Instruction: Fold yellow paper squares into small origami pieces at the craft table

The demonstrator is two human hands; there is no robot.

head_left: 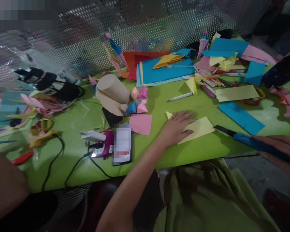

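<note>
My left hand (180,127) lies flat, fingers spread, on a pale yellow piece of paper (200,128) near the table's front edge. A corner of the paper shows beyond the fingertips. At the right, my right hand (280,154) is wrapped round the blue handle of a utility knife (247,140). The knife's dark blade points left, its tip close to the paper's right end. Just behind the knife lies a blue paper strip (241,117). A yellow paper strip (236,93) rests farther back, over red-and-yellow handles.
Left of my forearm are a phone (122,141), a pink paper square (141,124) and cables. A cardboard roll (114,87), stacked coloured sheets (159,69) and a pen (180,97) lie farther back. Yellow-handled glue gun or scissors (42,132) sit left, by another person's arm (7,187).
</note>
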